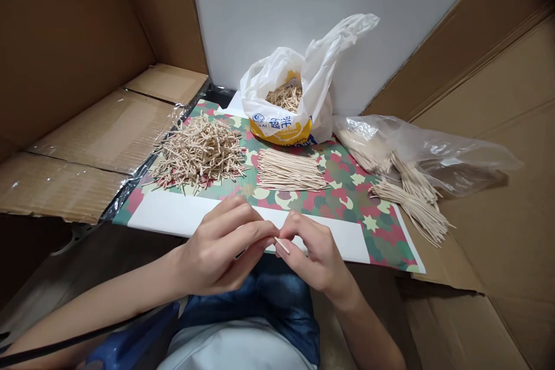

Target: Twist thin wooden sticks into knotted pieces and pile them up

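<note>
In the head view, my left hand (225, 245) and my right hand (315, 251) meet over the table's front edge. Between their fingertips shows a short length of a thin pale strand (282, 245), its end lying along my right thumb. Both hands are closed in a pinch on it; fingers hide the rest. Just beyond them lies a neat row of straight pale strands (292, 170). A loose heap of short, bent pale pieces (202, 150) rests to its left.
A white plastic bag (281, 133) with similar brownish pieces inside stands at the back. Bundles of long strands (414, 208) and a clear plastic bag (455, 150) lie at the right. Cardboard (87, 133) borders the camouflage-patterned sheet (347, 208).
</note>
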Motion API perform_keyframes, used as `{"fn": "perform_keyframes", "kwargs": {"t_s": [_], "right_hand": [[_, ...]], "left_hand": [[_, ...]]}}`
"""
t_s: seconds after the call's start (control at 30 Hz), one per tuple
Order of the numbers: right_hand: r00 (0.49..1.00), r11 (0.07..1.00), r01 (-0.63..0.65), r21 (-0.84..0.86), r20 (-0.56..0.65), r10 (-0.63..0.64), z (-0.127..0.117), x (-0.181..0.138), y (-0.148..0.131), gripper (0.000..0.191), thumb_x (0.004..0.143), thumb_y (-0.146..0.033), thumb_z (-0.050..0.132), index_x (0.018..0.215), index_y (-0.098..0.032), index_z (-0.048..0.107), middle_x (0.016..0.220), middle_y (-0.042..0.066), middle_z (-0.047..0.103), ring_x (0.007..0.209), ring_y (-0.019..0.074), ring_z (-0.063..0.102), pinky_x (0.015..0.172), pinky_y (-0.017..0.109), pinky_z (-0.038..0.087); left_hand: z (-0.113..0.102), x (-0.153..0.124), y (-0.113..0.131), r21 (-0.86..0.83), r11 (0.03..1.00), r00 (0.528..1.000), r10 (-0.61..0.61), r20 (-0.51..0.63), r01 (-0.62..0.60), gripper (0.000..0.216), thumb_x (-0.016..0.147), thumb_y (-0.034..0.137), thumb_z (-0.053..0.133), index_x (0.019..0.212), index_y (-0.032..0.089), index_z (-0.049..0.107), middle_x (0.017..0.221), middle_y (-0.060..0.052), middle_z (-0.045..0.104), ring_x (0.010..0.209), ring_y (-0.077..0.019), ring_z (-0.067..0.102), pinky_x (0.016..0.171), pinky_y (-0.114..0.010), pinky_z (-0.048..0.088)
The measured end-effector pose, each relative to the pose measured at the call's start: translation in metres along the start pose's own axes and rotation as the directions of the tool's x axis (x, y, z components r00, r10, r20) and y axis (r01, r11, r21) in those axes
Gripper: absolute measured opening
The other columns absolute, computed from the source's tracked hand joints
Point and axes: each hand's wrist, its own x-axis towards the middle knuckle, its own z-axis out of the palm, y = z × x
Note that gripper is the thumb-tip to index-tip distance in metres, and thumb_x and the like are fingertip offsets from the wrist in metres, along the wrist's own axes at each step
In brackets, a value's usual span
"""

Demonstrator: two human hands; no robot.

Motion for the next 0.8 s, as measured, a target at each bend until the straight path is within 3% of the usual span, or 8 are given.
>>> {"fn": "perform_keyframes", "kwargs": {"t_s": [0.27,0.4,0.5,0.6,0.7,0.8], "right_hand": [[0.998,1.0,-0.004,-0.028,-0.055,0.002,0.003,-0.001,0.002,0.009,0.082,-0.017,0.047,0.075,-0.02,0.048,0.067,-0.001,0.049,0.064,0.0117,0.047,0.059,0.025,0.037],[0.999,0.999,-0.028,0.019,-0.018,0.028,-0.001,-0.002,0.006,0.007,0.084,-0.019,0.047,0.078,-0.02,0.051,0.07,-0.001,0.05,0.067,0.0122,0.047,0.062,0.025,0.037],[0.99,0.963,-0.128,0.238,0.091,0.109,-0.006,-0.001,0.016,0.012,0.086,-0.028,0.046,0.087,-0.019,0.054,0.074,0.001,0.054,0.071,0.0132,0.051,0.068,0.027,0.04],[0.953,0.816,-0.288,0.502,0.23,0.195,-0.01,0.003,0.028,0.036,0.091,-0.044,0.032,0.089,-0.016,0.055,0.064,0.0,0.055,0.062,0.0124,0.055,0.064,0.026,0.041],[0.85,0.702,-0.448,0.554,0.508,0.14,-0.011,0.011,0.03,0.055,0.089,-0.055,0.021,0.085,-0.013,0.057,0.052,-0.001,0.054,0.051,0.0117,0.052,0.057,0.026,0.04],[0.758,0.673,-0.535,0.511,0.642,0.115,-0.01,0.018,0.022,0.038,0.088,-0.045,0.038,0.078,-0.013,0.056,0.05,-0.002,0.055,0.047,0.01,0.05,0.056,0.024,0.039]], "left_hand": [[-0.007,0.006,-0.003,-0.03,0.999,0.998,-0.042,-0.039,0.04,0.028,0.069,0.016,0.061,0.097,0.013,0.057,0.079,-0.007,0.058,0.068,-0.0158,0.049,0.062,-0.031,0.041],[-0.01,0.004,-0.006,-0.001,0.998,0.995,-0.065,-0.073,0.065,0.02,0.07,0.008,0.06,0.087,0.017,0.06,0.073,-0.003,0.057,0.063,-0.0124,0.048,0.06,-0.028,0.04],[-0.01,0.003,-0.006,-0.034,0.998,0.995,-0.057,-0.079,0.055,0.019,0.071,0.005,0.059,0.087,0.016,0.06,0.071,-0.002,0.056,0.062,-0.011,0.048,0.058,-0.026,0.039],[-0.008,0.002,-0.006,-0.069,0.997,0.997,-0.041,-0.062,0.036,0.021,0.071,0.004,0.059,0.089,0.016,0.06,0.072,-0.003,0.056,0.063,-0.0108,0.047,0.059,-0.026,0.04],[-0.006,0.0,-0.008,-0.08,0.997,1.0,-0.015,-0.018,0.014,0.024,0.071,0.002,0.059,0.091,0.016,0.059,0.074,-0.004,0.055,0.065,-0.0112,0.047,0.06,-0.026,0.04],[-0.006,-0.002,-0.009,-0.059,0.998,1.0,0.007,0.022,-0.006,0.028,0.07,0.0,0.059,0.093,0.015,0.059,0.076,-0.004,0.055,0.067,-0.0118,0.046,0.061,-0.027,0.039]]}}
